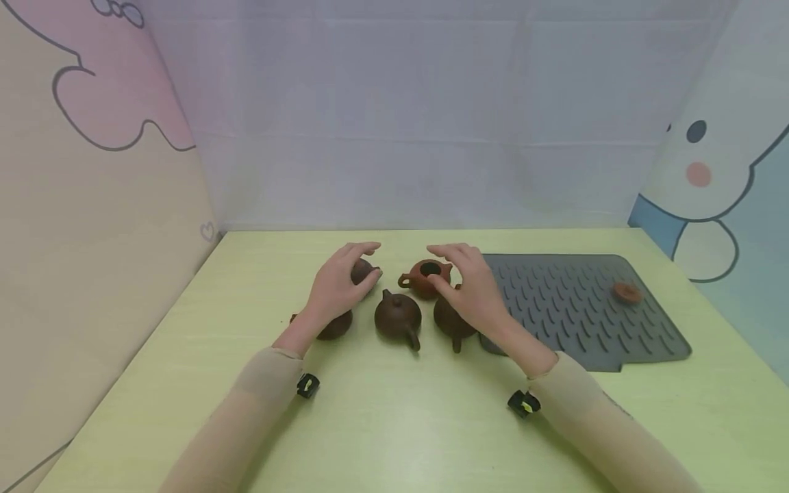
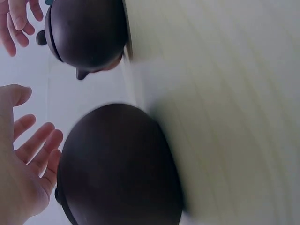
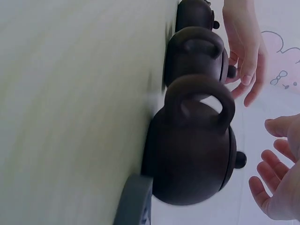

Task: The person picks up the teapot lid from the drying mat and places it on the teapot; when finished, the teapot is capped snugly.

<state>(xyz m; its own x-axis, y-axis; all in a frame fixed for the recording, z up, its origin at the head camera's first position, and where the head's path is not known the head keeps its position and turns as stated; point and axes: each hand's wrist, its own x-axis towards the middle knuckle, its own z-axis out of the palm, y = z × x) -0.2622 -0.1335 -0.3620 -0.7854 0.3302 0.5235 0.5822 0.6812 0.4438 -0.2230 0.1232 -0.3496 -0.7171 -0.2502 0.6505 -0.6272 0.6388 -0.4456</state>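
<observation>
My left hand (image 1: 339, 282) hovers, fingers apart and gently bent, over a small dark teapot (image 1: 360, 271) and a lower-left dark teapot (image 1: 335, 326), both partly hidden. Opposite it, my right hand (image 1: 473, 291) holds nothing; its thumb overlaps the opening of a lidless reddish-brown teapot (image 1: 420, 282). Below that hand is another dark teapot (image 1: 450, 318), partly covered. A lidded dark brown teapot (image 1: 394, 322) stands between the hands, its handle towards me. In the right wrist view, a dark teapot (image 3: 187, 154) stands beside the right hand (image 3: 281, 178), apart from its fingers.
On the right of the pale yellow-green table (image 1: 394, 424) lies a grey ridged mat (image 1: 555, 308). A reddish-brown lid (image 1: 627, 293) rests on the mat's right part. A pale curtain (image 1: 394, 123) hangs behind the table, with printed cloth panels at both sides.
</observation>
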